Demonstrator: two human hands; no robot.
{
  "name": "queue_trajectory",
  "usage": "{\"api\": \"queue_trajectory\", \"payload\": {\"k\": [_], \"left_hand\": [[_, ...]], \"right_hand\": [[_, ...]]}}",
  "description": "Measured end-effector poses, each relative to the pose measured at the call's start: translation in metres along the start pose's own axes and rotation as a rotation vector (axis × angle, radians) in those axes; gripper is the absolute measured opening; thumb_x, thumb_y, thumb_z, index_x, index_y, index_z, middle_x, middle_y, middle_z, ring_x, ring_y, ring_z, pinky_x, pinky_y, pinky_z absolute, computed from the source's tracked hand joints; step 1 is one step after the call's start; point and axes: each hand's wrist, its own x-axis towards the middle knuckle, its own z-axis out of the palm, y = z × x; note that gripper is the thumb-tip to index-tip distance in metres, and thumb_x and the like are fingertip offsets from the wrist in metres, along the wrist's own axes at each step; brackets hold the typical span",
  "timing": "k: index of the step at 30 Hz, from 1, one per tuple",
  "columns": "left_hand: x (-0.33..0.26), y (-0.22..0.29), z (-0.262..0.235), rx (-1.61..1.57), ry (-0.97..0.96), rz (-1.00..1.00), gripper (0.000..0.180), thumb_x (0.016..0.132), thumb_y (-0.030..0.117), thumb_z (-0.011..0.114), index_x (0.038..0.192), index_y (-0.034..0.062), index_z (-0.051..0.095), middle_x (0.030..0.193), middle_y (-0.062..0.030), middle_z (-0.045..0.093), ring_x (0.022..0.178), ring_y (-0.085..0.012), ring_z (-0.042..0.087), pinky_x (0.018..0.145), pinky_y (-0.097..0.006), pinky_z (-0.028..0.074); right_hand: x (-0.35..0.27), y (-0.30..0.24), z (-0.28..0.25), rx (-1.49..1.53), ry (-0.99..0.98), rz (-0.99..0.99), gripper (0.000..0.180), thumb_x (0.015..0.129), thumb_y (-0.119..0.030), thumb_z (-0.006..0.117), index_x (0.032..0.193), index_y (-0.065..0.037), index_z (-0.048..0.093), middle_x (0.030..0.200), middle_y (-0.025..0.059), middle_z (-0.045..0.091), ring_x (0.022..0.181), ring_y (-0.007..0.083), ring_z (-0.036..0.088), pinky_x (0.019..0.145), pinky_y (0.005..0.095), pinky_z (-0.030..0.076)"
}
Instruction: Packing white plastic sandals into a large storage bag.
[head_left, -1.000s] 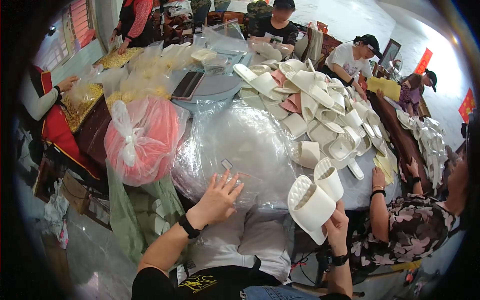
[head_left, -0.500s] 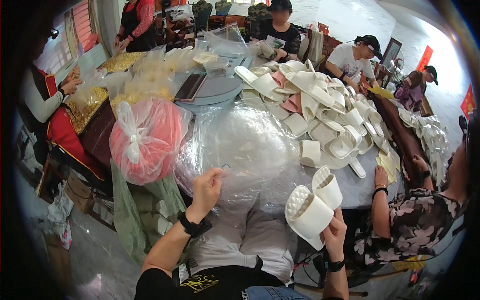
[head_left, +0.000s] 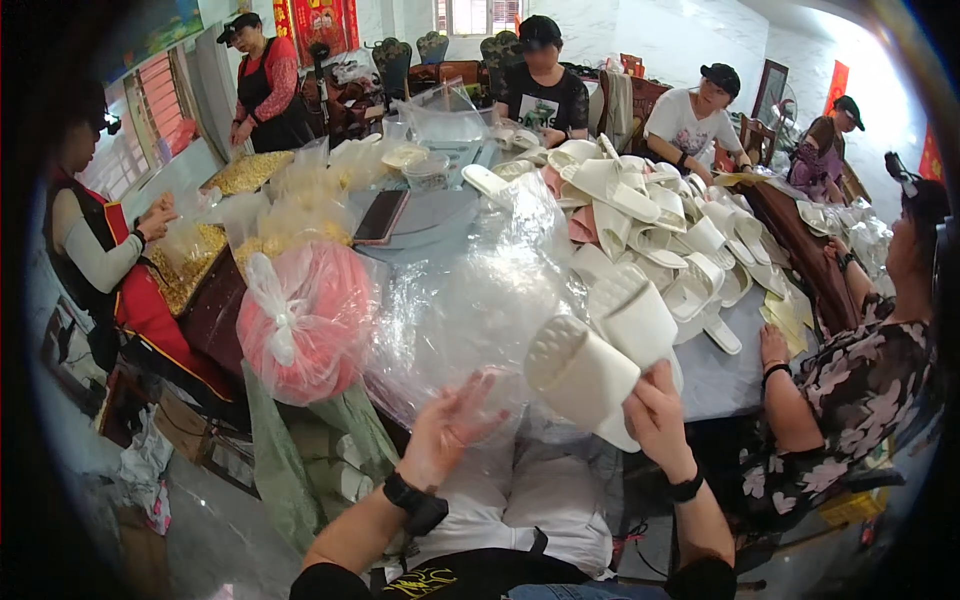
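A pair of white slippers is held in my right hand, the fingers closed at the lower end and the straps turned up. My left hand has its fingers stretched apart, with clear plastic over or against them. That plastic belongs to a clear bag spread on the table in front of me, and its upper part stands raised beside the slippers. Whether the left fingers are inside the bag or behind it, I cannot tell. Beyond my right hand lies a large heap of white slippers, with a few pink ones among them.
A tied clear bag of pink things sits at the table's left edge. Behind it are a phone, a round grey stand and bags of yellow pieces. Several people sit or stand around the table, one close on my right.
The slippers have moved left and up, toward the bag. My left hand has gone from pinching the plastic to spread fingers, lower and slightly right. The view has shifted.
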Motion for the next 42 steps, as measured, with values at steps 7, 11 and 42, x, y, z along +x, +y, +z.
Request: {"api": "queue_trajectory", "payload": {"k": [7,11,42], "left_hand": [[-0.015,-0.004,-0.006,0.192,-0.17,-0.156,0.028,0.106,0.024,0.05,0.125,0.0066,0.062,0.136,-0.0161,0.062,0.13,-0.028,0.058,0.109,-0.058,0.046],[-0.025,0.016,-0.02,0.583,-0.105,-0.592,0.028,0.105,0.015,0.051,0.127,0.0033,0.063,0.128,-0.0187,0.067,0.117,-0.0298,0.067,0.102,-0.05,0.053],[0.043,0.014,0.005,2.412,-0.352,1.021,0.03,0.083,0.016,0.068,0.106,-0.0018,0.063,0.135,-0.0214,0.061,0.135,-0.0411,0.048,0.106,-0.057,0.038]], "right_hand": [[0.074,0.031,0.062,-0.149,-0.122,-0.311,0.018,0.085,-0.004,0.068,0.102,-0.006,0.071,0.105,0.0079,0.054,0.106,0.0296,0.052,0.088,0.0433,0.036],[0.09,0.094,0.098,-0.255,-0.392,-0.287,0.019,0.084,-0.007,0.066,0.102,-0.01,0.072,0.108,0.0037,0.056,0.112,0.0258,0.053,0.087,0.0427,0.035],[-0.072,0.002,-0.021,0.216,-0.191,0.037,0.026,0.083,0.008,0.064,0.108,0.003,0.07,0.118,0.0158,0.061,0.104,0.0343,0.056,0.089,0.0391,0.046]]}}
